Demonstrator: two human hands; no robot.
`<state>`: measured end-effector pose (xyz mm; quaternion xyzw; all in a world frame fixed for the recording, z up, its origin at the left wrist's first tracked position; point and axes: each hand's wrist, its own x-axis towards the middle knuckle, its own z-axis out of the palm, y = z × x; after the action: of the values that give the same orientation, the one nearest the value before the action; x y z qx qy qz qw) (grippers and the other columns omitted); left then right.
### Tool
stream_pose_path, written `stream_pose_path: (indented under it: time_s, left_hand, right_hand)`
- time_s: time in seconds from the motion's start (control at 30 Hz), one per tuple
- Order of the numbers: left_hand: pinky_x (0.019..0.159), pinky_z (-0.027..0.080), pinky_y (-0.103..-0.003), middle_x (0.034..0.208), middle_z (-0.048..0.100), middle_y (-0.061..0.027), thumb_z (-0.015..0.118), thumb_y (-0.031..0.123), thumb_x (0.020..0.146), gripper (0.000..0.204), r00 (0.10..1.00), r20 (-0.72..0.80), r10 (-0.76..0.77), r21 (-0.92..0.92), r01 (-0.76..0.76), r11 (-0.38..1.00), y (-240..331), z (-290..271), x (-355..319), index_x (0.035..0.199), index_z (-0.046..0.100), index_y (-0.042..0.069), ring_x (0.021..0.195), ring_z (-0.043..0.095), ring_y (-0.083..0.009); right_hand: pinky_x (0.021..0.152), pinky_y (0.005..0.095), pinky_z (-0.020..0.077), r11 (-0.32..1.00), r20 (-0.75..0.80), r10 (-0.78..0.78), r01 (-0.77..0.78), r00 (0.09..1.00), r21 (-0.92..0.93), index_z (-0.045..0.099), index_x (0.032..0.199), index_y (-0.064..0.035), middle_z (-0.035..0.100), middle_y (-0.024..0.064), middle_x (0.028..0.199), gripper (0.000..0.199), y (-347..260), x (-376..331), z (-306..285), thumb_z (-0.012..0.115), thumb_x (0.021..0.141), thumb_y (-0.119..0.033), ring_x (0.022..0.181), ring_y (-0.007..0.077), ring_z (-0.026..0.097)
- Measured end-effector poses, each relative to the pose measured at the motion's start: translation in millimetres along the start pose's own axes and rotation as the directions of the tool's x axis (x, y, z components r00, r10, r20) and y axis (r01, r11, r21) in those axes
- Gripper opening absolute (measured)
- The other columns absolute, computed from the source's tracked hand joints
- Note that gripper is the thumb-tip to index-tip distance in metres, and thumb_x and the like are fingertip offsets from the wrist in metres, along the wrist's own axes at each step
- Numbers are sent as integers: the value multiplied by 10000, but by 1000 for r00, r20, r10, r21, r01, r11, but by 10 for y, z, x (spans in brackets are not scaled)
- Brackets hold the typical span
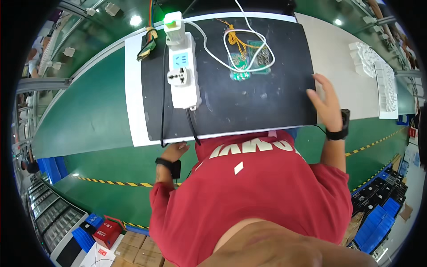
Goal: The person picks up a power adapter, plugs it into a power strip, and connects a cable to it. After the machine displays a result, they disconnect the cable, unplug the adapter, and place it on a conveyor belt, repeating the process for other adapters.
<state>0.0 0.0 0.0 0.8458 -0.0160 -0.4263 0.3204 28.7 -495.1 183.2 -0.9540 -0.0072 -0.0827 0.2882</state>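
My right hand (328, 103) is open at the right edge of the black mat (262, 109), thumb and fingers apart, holding nothing. Low at the table's front edge, my left hand (175, 151) has its fingers loosely extended beside two black cables (192, 127); no object shows in it. A white power strip (185, 91) lies on the mat's left side, with a white plug-in adapter (174, 29) showing a green light at its far end. Farther back lie a green circuit board (240, 66), a second board (263, 58), bundled orange wire (235, 39) and a looped white cable (272, 50).
A bundle of coloured wires (148, 46) rests at the mat's far left corner. White plastic parts (386, 86) stand on the right of the bench. Cardboard boxes (138, 249), a red box (106, 233) and blue bins (376, 229) are on the floor behind me.
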Motion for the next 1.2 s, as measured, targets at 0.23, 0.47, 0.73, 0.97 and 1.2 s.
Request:
stream_pose_path:
  time_s: [0.23,0.47,0.73,0.97,1.2]
  left_hand:
    - [789,447,-337,905,598,-167,478,85,866,155,506,-761,406,-402,-859,318,1048,-411,-1137,890,553,-49,842,574,-225]
    - [1025,201,-454,1282,390,-248,418,235,896,463,395,-772,498,538,-11,843,1396,-542,-519,1256,369,-52,1207,346,-389]
    - [1003,232,-483,1284,363,-284,410,240,897,456,359,-809,465,449,-135,884,1465,-488,-492,1238,382,-61,1195,345,-420]
    - [1014,186,-516,1336,295,-275,738,494,568,962,514,-735,443,482,-63,874,1522,-515,-589,1288,340,-6,1256,269,-394]
    - [1011,169,-539,1367,227,-276,611,683,566,1071,575,-671,468,555,-30,831,1523,-558,-608,1322,278,2,1263,238,-417]
  right_hand:
    - [979,371,308,999,-158,-12,5,987,-45,444,1199,35,401,232,1272,457,-187,-315,358,556,831,-213,1169,352,399]
    - [967,407,313,944,-210,-97,24,973,-328,469,1172,47,418,225,1265,445,-134,-308,472,491,870,-280,1145,374,409]
    - [960,364,329,997,-307,-68,56,949,-49,499,1142,27,441,194,1259,341,-115,-217,440,457,887,-196,1152,333,433]
    - [1031,459,192,985,293,-110,144,950,-97,370,1285,-38,212,202,1397,677,-139,-92,37,668,705,-220,1286,405,179]
    - [1001,560,162,904,381,-212,329,900,-274,299,1295,44,195,325,1342,806,223,-76,-33,595,735,-454,1237,473,215]
